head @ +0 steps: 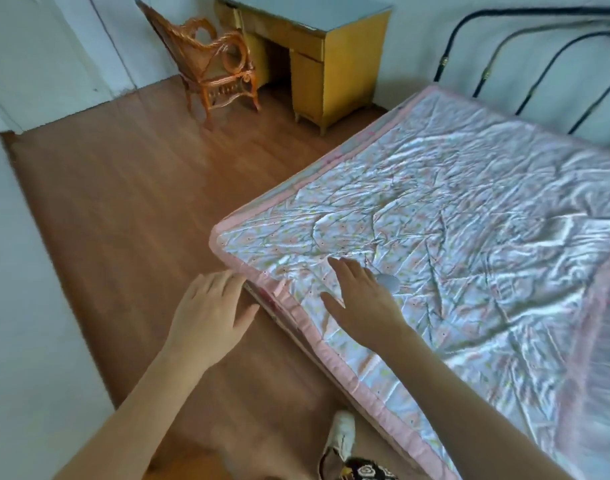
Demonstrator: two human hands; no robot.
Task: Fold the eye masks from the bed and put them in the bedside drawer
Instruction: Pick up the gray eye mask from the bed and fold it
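Your right hand (360, 299) is over the bed (469, 209), near its foot corner, fingers spread wide and holding nothing. Just beyond its knuckles a small grey shape peeks out: probably a mask (388, 281), though your hand hides most of it. Expect it to be light, soft and floppy, and likely to slide on that shiny quilt, so pinch it at one end and lift. Your left hand (211, 306) hangs open off the bed's corner, over the floor, empty too. Nothing blocks the mask. The desk (331, 60) stands beyond the bed's near edge, a wicker chair (213, 64) beside it; its drawers look shut.
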